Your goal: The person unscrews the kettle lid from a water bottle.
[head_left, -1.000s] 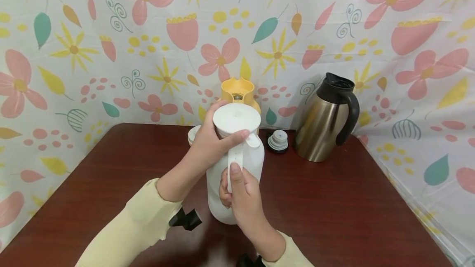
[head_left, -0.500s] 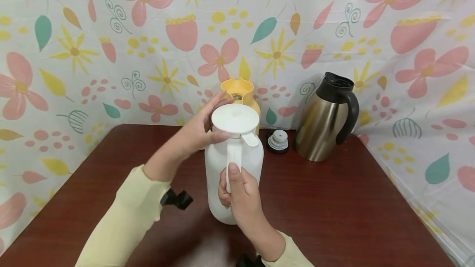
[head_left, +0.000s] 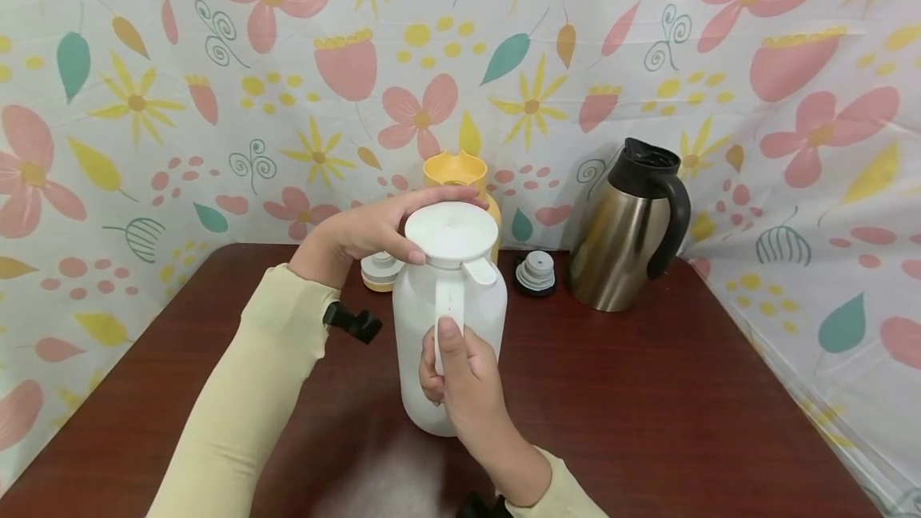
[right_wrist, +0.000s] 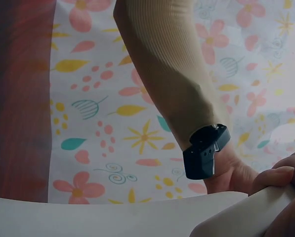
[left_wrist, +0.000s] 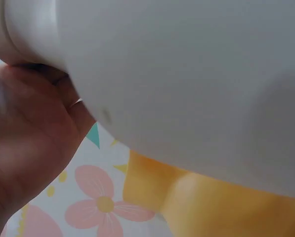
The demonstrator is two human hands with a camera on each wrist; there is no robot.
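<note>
A white vacuum jug (head_left: 478,318) stands upright at the middle of the dark wooden table, its handle towards me. My right hand (head_left: 468,382) grips this handle (head_left: 449,298), thumb along its near face. At the top is a round white lid (head_left: 452,230) with a small tab (head_left: 480,271) beside the handle. My left hand (head_left: 388,226) reaches round the lid from the left, thumb at its near rim and fingers along the far side. In the left wrist view, the palm (left_wrist: 28,128) lies close under the jug's neck, with the fingers partly hidden behind it.
Behind the jug stands a yellow flask (head_left: 455,170) without a lid, mostly hidden. A white stopper (head_left: 381,268) with a yellow base lies to its left. Right of it are a grey-white stopper (head_left: 536,270) on a black base and a steel jug (head_left: 619,238) with a black handle.
My left hand loosened from the lid, drew back to the left with fingers spread, and has now come round the lid again. The right hand has stayed on the handle.
</note>
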